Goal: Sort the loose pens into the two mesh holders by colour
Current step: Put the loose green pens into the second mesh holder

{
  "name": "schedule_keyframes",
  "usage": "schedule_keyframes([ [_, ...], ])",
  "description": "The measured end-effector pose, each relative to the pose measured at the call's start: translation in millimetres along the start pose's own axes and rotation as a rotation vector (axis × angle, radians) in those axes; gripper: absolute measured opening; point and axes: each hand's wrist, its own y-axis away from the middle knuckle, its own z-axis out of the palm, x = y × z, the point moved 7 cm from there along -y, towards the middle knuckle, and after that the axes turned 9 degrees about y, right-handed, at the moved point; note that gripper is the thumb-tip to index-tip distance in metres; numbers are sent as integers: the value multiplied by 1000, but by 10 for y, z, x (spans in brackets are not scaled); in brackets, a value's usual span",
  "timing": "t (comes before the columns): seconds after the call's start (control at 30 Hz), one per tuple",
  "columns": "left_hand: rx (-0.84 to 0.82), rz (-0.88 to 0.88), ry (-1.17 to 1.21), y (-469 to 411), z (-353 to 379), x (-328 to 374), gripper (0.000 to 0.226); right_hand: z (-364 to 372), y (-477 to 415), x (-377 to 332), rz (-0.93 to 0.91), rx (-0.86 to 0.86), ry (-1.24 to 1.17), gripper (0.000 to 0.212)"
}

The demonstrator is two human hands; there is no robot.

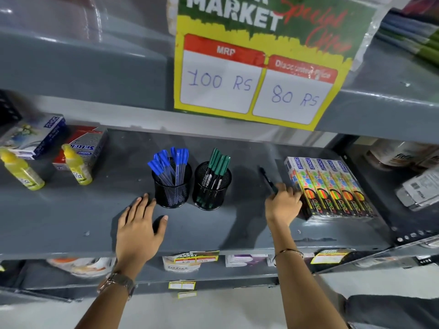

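Left hand [139,230] flat on shelf [71,210], grip wide, empty | right hand [282,205] pinching dark pen [267,178] at 3 o'clock of green holder [212,186] | light, stiff, slick – I'd hold mid-barrel | blue holder [172,184] at 9

Both bare forearms reach forward from below. The left hand [139,230] lies palm down, fingers spread and loosely extended, thumb angled off to the right (a watch sits on that wrist). The right hand [282,205] is curled closed, knuckles up, a thin bangle further down its forearm.
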Motion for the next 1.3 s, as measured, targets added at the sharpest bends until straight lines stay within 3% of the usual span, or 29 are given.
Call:
schedule_keyframes([
  [0.2,-35,-9,-4,-6,28,-15,62,-676,-4,-343,17,282,-353,19],
  [0.37,-44,-4,3,0,6,0,62,-1343,47,-750,-97,428,-625,26],
  [0.53,-62,0,12,0,0,-6,62,-1495,232,-1172,-201,392,-820,27],
  [0.8,-54,15,47,3,-5,0,60,-805,464,-1530,-230,124,-488,25],
  [1.0,-60,16,33,-5,4,-15,58,-615,481,-1580,-273,106,-292,23],
  [1.2,-78,5,38,0,31,-38,60,-609,539,-1510,-323,99,-290,23],
  [1.3,-90,1,96,6,13,-40,67,-623,583,-1343,-249,130,-373,26],
])
